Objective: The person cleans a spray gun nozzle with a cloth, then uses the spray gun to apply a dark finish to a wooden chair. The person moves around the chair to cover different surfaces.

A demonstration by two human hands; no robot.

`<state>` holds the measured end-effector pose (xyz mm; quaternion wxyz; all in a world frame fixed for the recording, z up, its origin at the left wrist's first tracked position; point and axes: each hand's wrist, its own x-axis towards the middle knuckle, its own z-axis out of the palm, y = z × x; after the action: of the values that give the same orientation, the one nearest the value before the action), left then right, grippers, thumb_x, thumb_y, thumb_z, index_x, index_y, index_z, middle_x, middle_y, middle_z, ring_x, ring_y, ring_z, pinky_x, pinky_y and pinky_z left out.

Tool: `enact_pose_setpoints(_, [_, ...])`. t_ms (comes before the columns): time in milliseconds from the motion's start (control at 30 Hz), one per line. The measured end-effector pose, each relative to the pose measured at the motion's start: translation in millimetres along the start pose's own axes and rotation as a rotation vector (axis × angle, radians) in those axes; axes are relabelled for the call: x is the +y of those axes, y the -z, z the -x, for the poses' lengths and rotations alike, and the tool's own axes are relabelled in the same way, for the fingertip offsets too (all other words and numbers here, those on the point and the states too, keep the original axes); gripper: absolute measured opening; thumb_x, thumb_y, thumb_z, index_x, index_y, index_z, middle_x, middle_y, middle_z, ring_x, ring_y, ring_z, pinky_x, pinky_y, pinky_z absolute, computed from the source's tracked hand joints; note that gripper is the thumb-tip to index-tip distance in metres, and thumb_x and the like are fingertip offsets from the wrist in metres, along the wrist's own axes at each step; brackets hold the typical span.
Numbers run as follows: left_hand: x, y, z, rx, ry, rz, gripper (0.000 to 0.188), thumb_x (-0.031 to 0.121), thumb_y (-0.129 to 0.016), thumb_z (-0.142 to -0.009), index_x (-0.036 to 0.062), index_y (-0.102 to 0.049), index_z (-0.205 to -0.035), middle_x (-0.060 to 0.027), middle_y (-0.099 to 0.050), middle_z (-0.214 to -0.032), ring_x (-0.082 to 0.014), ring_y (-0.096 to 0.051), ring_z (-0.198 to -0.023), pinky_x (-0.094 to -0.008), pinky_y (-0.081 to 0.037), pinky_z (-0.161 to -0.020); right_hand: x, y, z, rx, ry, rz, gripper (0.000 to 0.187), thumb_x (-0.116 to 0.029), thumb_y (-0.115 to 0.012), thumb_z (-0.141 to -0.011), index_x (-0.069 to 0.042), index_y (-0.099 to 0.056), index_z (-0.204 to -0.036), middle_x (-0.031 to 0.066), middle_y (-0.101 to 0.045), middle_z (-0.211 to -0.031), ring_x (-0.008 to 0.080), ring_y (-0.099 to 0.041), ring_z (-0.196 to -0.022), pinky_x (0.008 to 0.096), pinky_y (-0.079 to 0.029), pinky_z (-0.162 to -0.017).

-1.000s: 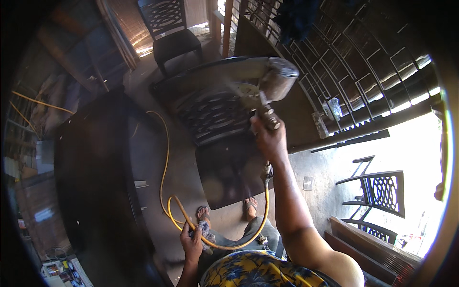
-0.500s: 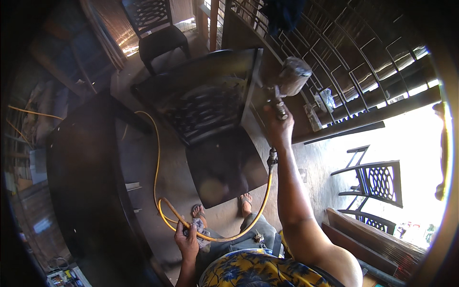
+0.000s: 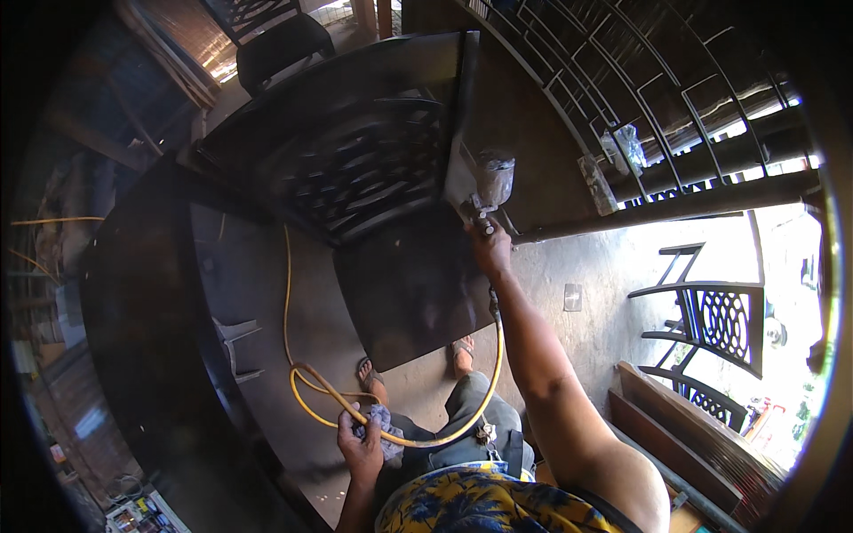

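Observation:
In my right hand (image 3: 491, 246) is a spray gun (image 3: 484, 216) with a silvery cup (image 3: 496, 180) on top, held beside the right edge of a dark chair. The chair's backrest (image 3: 364, 169) has a woven lattice, and its flat seat (image 3: 409, 284) is dark and smooth. A yellow hose (image 3: 493, 373) runs from the gun's handle down in a loop to my left hand (image 3: 360, 449). My left fingers are closed around the hose and a crumpled greyish rag (image 3: 384, 426). The gun's trigger is mostly hidden by my right fingers.
A long dark tabletop or panel (image 3: 133, 320) stands at my left. Another dark chair (image 3: 284, 49) is at the far left. Metal grille bars (image 3: 657, 98) fill the upper right. More lattice-backed chairs (image 3: 724, 320) stand in bright light at right, above stacked boards (image 3: 684, 435).
My right hand has brought the spray gun lower and a little left, nearer the chair seat. The view has shifted, and my left hand keeps hold of the hose and rag.

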<state>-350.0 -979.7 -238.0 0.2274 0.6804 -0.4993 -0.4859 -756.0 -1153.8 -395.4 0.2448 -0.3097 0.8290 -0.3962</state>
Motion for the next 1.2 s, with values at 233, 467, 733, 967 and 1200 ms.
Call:
enact_pose_setpoints(233, [11.8, -24.2, 4.8, -0.041, 0.055, 0.059, 0.03, 0.007, -0.073, -0.095, -0.0024, -0.055, -0.118, -0.0085, -0.06, -0.102, -0.0175, -0.058, -0.097, -0.0343, -0.049, -0.093, 3.4, 33.7, -11.5, -0.025, 0.063, -0.102, 0.036, -0.026, -0.077, -0.093, -0.003, -0.072, -0.12, 0.016, -0.073, -0.091, 0.0295, -0.069, -0.085, 0.0413, -0.054, -0.077])
enact_pose_setpoints(467, [32.4, -53.3, 15.8, -0.116, -0.005, 0.044, 0.028, 0.01, -0.076, -0.096, -0.0003, -0.052, -0.108, -0.0091, -0.06, -0.099, -0.0169, -0.057, -0.091, -0.0348, -0.051, -0.082, -86.0, 133.1, -33.7, -0.027, 0.26, -0.259, 0.031, -0.025, -0.079, -0.094, 0.0, -0.069, -0.11, 0.012, -0.063, -0.078, 0.0186, -0.056, -0.072, 0.036, -0.051, -0.071])
enact_pose_setpoints(733, [42.6, -75.2, 44.2, -0.017, -0.022, 0.045, 0.029, 0.01, -0.075, -0.096, -0.0024, -0.054, -0.11, -0.01, -0.06, -0.101, -0.017, -0.057, -0.091, -0.0354, -0.051, -0.082, -155.2, 206.6, -33.1, -0.129, 0.33, -0.667, 0.022, -0.021, -0.079, -0.098, -0.003, -0.066, -0.102, -0.0049, -0.059, -0.078, 0.0039, -0.05, -0.066, 0.0234, -0.041, -0.059])
enact_pose_setpoints(967, [11.0, -88.7, 72.8, -0.002, 0.196, 0.276, 0.023, 0.009, -0.074, -0.096, -0.0013, -0.057, -0.108, -0.006, -0.059, -0.098, -0.0149, -0.056, -0.088, -0.0321, -0.05, -0.079, -105.1, 174.8, -35.1, -0.129, 0.359, -0.344, 0.037, -0.025, -0.08, -0.094, 0.001, -0.07, -0.12, 0.0136, -0.077, -0.095, 0.0195, -0.07, -0.089, 0.0361, -0.054, -0.082])
enact_pose_setpoints(1200, [-52.6, -66.2, 101.6, -0.093, 0.432, 0.227, 0.023, 0.014, -0.078, -0.092, 0.0011, -0.062, -0.103, -0.002, -0.061, -0.093, -0.0128, -0.058, -0.083, -0.0305, -0.05, -0.075, 2.1, 188.9, 69.1, -0.277, 0.13, -0.043, 0.043, -0.035, -0.08, -0.092, -0.002, -0.071, -0.119, 0.0309, -0.073, -0.1, 0.0493, -0.07, -0.101, 0.0487, -0.055, -0.086])
